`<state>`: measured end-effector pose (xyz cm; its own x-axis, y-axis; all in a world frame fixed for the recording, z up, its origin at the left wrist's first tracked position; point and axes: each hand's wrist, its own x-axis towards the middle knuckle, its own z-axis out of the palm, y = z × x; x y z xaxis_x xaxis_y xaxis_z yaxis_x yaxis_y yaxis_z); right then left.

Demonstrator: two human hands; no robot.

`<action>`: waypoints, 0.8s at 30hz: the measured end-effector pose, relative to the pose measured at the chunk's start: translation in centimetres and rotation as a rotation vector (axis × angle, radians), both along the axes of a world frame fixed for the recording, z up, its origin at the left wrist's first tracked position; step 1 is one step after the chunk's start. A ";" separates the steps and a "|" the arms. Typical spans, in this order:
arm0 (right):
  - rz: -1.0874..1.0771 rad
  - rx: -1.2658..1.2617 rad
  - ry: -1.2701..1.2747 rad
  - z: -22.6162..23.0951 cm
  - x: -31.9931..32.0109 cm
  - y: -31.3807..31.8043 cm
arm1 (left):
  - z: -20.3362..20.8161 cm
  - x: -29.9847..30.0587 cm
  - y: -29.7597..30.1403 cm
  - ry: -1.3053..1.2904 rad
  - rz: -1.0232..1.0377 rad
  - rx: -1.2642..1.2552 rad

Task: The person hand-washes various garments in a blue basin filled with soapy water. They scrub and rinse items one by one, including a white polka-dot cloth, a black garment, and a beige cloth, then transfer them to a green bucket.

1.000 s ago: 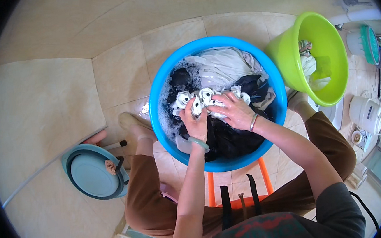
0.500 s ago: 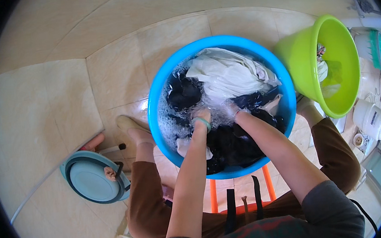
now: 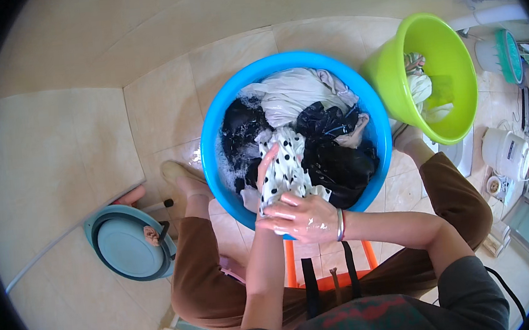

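Note:
Over the near side of a blue basin (image 3: 214,188), I hold a wet white cloth with black dots (image 3: 287,160). My left hand (image 3: 267,166) is under and along its left side, partly covered by it, with fingers against the fabric. At the near end, my right hand (image 3: 305,217) closes over the bunched cloth beside my left wrist, wet and with suds on it. In the basin's soapy water lie a white garment (image 3: 296,93) at the far side, dark clothes (image 3: 341,174) to the right, and a dark piece (image 3: 239,123) at the left.
A tilted green tub (image 3: 383,88) with some cloth inside stands against the basin's right. To the left, a grey-blue folding basin (image 3: 127,246) leans by the wall. Orange stool legs (image 3: 291,263) show beneath the basin. A white container (image 3: 506,153) is at the far right.
My hands have come up out of the water toward me, bringing up the dotted cloth. My right hand has crossed leftward to my left wrist. The view has shifted slightly.

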<state>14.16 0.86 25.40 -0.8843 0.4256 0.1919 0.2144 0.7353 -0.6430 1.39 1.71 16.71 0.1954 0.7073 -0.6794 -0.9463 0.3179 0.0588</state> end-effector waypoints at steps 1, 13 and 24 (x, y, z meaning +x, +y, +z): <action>-0.014 -0.006 -0.002 0.7 -0.1 -0.4 | 0.5 0.3 -0.9 -0.020 0.028 0.026; -0.444 0.017 0.312 1.1 -2.3 2.5 | -1.6 0.5 -3.0 -0.074 0.123 0.036; -0.614 0.015 0.048 -8.2 1.4 9.0 | 0.4 2.9 -1.6 0.404 0.262 -0.124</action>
